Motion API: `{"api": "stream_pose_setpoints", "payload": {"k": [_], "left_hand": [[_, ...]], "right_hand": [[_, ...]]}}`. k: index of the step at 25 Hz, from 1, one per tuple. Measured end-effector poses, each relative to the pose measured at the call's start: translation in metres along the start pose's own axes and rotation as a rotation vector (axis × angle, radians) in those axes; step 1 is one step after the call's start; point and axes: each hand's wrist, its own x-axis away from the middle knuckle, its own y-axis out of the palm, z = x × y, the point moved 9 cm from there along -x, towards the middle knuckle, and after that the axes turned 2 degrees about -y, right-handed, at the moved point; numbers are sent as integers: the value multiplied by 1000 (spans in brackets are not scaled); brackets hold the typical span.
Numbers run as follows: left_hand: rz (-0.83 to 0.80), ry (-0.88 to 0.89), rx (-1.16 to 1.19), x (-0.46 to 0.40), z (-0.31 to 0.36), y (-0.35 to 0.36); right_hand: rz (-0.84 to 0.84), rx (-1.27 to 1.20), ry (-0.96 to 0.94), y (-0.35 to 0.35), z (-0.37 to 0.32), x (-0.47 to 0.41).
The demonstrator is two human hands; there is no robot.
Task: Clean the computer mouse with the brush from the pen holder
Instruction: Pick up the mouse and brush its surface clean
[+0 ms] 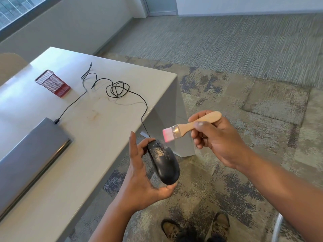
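From the head view, the left hand (139, 173) cradles the black computer mouse (165, 163) off the table's (97, 137) edge, thumb under its rear and fingers loosely extended along its side; pale dust speckles its buttons, and no brand or writing is legible. The right hand (215, 142) pinches the wooden handle of the brush (190, 126), pink bristles just above the mouse's front. The red mesh pen holder (52, 83) lies tipped on the table beside the cable (115, 88).

Grey desk (97, 130), patterned carpet (227, 95), pale wall (73, 27), window (15, 9)

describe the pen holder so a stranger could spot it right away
Start at the pale table; the pen holder stands near its far left side, beyond the closed laptop and left of the coiled black cable. It is the only red wire-mesh box there.
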Motion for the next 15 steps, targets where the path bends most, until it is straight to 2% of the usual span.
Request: {"api": "stream_pose_setpoints", "payload": {"k": [4, 7, 13, 15], "left_hand": [[6, 5, 47, 0, 5, 1], [23, 31, 69, 0, 8, 0], [2, 22, 78, 1, 3, 0], [-11, 13, 79, 2, 3, -1]], "right_hand": [[43, -203, 240, 1, 29, -9], [72, -236, 356, -1, 45, -13], [131, -136, 339, -19, 44, -20], [130, -170, 311, -20, 40, -22]]}}
